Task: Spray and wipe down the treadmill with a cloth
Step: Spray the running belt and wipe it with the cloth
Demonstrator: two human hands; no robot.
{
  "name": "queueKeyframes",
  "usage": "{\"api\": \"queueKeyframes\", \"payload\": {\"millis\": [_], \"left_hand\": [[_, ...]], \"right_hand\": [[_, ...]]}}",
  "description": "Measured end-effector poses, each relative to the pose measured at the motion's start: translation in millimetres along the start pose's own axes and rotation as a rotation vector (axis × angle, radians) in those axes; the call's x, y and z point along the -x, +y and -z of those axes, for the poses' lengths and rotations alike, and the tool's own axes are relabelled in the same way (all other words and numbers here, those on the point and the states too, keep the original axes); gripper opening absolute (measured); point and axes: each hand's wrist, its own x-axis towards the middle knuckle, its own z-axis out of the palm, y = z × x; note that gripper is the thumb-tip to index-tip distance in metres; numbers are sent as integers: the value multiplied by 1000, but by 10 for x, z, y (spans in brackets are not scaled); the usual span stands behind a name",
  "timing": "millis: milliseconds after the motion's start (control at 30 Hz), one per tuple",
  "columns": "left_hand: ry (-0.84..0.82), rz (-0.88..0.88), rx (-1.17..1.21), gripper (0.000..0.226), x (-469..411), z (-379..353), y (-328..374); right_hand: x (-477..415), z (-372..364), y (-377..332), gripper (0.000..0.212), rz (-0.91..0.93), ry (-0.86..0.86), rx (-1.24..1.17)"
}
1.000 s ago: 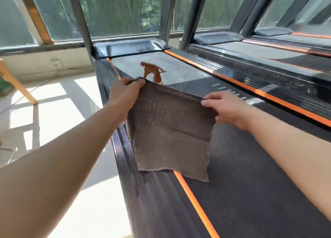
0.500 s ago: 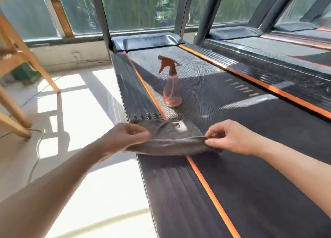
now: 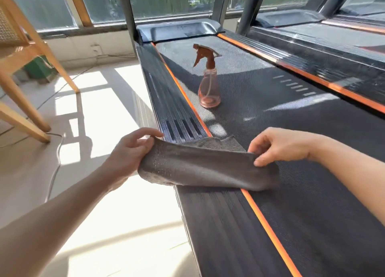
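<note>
**A:** Why held like that?

**B:** Pinched at both ends. Left grip (image 3: 129,151) closed round one end of the grey cloth (image 3: 204,168), right grip (image 3: 279,145) nipping the other end between thumb and fingertips. Probably to fold it or spread it flat before wiping.

**A:** And lying where?

**B:** Draped across the treadmill's ribbed side rail (image 3: 166,93) and orange stripe (image 3: 268,228), reaching onto the belt (image 3: 260,101) at the right. Raised slightly off the rail at the left end.

**A:** And the reason for parking the spray bottle (image 3: 208,89) up there?

**B:** Stood upright on the belt, well beyond the cloth. Likely put there to free both grips while staying within reach.

**A:** Anything hard to make out?

**B:** Plenty. Cannot tell how many layers under the fold, nor whether damp; only pale specks on the nap. Cannot see the left fingertips beneath the cloth. Cannot see any console, with the uprights (image 3: 127,16) cut off at the top. Wooden chair (image 3: 27,47) cropped at the left edge, and floor cable (image 3: 54,172) lost behind the left forearm
</note>
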Motion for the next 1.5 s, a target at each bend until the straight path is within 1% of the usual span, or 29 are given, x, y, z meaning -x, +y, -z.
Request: {"api": "queueKeyframes", "payload": {"millis": [67, 100, 167, 233, 333, 400, 467, 500, 533, 600, 667, 733, 800, 867, 933, 967, 1000, 1067, 1133, 1167, 1233, 1267, 1300, 1333, 1400, 1467, 1500], "left_hand": [[167, -96, -14, 26, -61, 5, -75], [226, -111, -24, 29, -93, -2, -124], [311, -90, -21, 34, -144, -30, -229], [349, -53, -23, 35, -206, -44, -338], [369, 18, -57, 33, -280, -38, -499], [378, 71, -104, 31, -303, -50, -590], [362, 147, -126, 25, -310, -69, -658], [328, 205, -92, 20, -310, -76, -685], [273, 271, -41, 18, -311, -82, -705], [141, 384, 53, 22, -313, -83, -734], [38, 429, 95, 31, -333, -88, -761], [-6, 446, 116, 42, -356, -102, -776], [-22, 469, 165, 43, -380, -98, -770], [-42, 500, 215, 39, -391, -58, -762], [-59, 543, 225, 44, -382, -24, -752], [-77, 562, 222, 48, -361, -17, -747], [-108, 571, 214, 46, -345, -9, -742], [-184, 578, 193, 30, -312, 6, -725], [-217, 581, 166, 20, -290, 36, -685], [-203, 576, 159, 22, -291, 53, -666], [-112, 552, 185, 35, -302, 66, -643], [-63, 528, 222, 40, -302, 66, -622], [-34, 493, 270, 41, -296, 68, -591], [-25, 449, 317, 37, -293, 75, -555], [-23, 361, 388, 30, -287, 113, -481], [20, 281, 383, 28, -287, 144, -415], [92, 267, 345, 26, -291, 152, -389]], "right_hand": [[-146, 62, -21, 10, 9, 233, -143], [-241, 75, -44, 11, 13, 318, -191], [-443, 52, -102, 14, 9, 435, -228], [-659, 6, -148, 14, -21, 528, -181], [-917, -90, -155, 16, -105, 593, 8], [-1017, -172, -140, 21, -190, 571, 143], [-1060, -268, -130, 38, -271, 535, 287], [-1070, -307, -125, 47, -293, 527, 336], [-1071, -327, -126, 55, -287, 524, 349], [-1091, -348, -132, 63, -194, 474, 271], [-1120, -359, -171, 65, -61, 336, 158], [-1147, -376, -228, 63, 40, 230, 47], [-1158, -357, -250, 59, 56, 222, 34], [-1142, -303, -248, 53, 17, 210, 139], [-1117, -247, -242, 48, -8, 159, 230], [-1100, -225, -250, 44, -14, 141, 252], [-1091, -199, -253, 36, -14, 131, 262], [-1067, -140, -268, 16, -21, 95, 328], [-1037, -82, -279, 15, -52, 43, 388], [-1024, -60, -269, 12, -73, 31, 416], [-981, -25, -227, 7, -86, 50, 457], [-952, -6, -191, 8, -81, 64, 431], [-919, 18, -157, 6, -72, 70, 359], [-874, 42, -128, 4, -60, 78, 259], [-781, 94, -88, 5, -43, 97, 53], [-707, 128, -54, 6, -25, 141, -110], [-674, 122, -36, 7, -31, 175, -197]]}}
